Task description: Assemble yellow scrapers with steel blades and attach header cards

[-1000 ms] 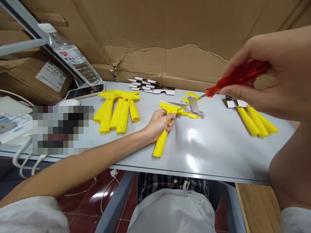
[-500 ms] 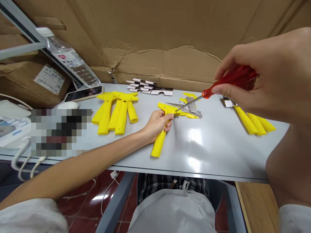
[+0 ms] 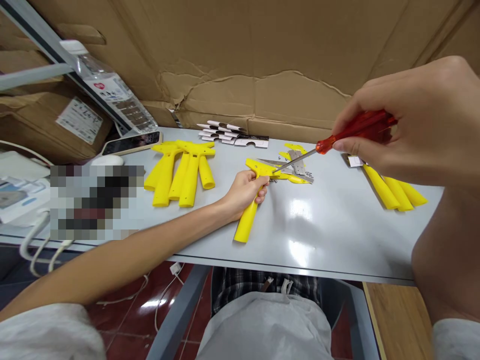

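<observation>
My left hand [image 3: 249, 195] is closed around a yellow T-shaped plastic handle [image 3: 245, 225], near where its stem meets the crosspiece. In my right hand [image 3: 408, 120], fingers wrapped round it, is a screwdriver [image 3: 350, 132] with a clear red grip. Its thin shaft slants down to the left, and the tip meets the crosspiece at a small screw spot. Just beyond lie loose metal plates [image 3: 298, 162], small screws [image 3: 309, 175] and yellow curved pieces [image 3: 295, 148]. Whether the tip sits in a screw head is too small to tell.
Several yellow handles [image 3: 187, 175] lie left of my hands, and more yellow handles [image 3: 382, 187] lie at right. Folded printed cards [image 3: 232, 135] rest by the cardboard wall [image 3: 255, 60]. A phone [image 3: 131, 143], a white mouse [image 3: 107, 160] and a water bottle [image 3: 112, 90] are at left.
The screwdriver grip and my right hand have shifted slightly down, with the tip still at the crosspiece. My left hand keeps hold of the handle; the whole view has moved a little.
</observation>
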The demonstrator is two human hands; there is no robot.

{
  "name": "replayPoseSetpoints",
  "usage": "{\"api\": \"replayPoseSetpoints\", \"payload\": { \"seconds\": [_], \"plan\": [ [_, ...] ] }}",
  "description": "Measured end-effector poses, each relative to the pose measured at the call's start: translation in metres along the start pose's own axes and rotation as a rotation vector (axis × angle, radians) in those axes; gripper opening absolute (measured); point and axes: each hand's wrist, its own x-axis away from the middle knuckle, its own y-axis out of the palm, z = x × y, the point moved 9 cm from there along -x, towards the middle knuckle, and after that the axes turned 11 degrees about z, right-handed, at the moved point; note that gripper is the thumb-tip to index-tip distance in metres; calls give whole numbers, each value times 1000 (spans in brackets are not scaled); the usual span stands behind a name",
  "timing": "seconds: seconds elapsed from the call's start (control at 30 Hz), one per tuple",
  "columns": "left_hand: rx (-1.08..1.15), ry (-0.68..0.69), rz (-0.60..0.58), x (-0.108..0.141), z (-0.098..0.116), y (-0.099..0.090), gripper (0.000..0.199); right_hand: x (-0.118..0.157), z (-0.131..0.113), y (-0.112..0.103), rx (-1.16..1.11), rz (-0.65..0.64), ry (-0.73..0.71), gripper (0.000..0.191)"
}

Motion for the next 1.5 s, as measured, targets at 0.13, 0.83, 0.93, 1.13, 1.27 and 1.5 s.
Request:
{"api": "replayPoseSetpoints", "payload": {
  "seconds": [0.13, 0.83, 0.93, 1.13, 1.27, 1.5],
  "plan": [
    [-10, 5, -16, 0, 0, 0, 24, -2, 0, -2, 0, -3, -12, 26],
    [-346, 261, -186, 0, 22, 9, 14, 170, 118, 60, -53, 407, 623, 22],
    [-353, 282, -197, -3, 21, 9, 13, 187, 125, 78, -85, 343, 717, 25],
    [-395, 535, -132, -6, 31, 3, 65, 190, 123, 119, -3, 12, 670, 21],
    [-468, 595, -41, -4, 23, 0, 93, 183, 115, 133, 64, -47, 615, 21],
    [-439, 565, -232, 16, 8, 18, 60, 181, 99, 142, 158, -47, 536, 16]
  ]
}}
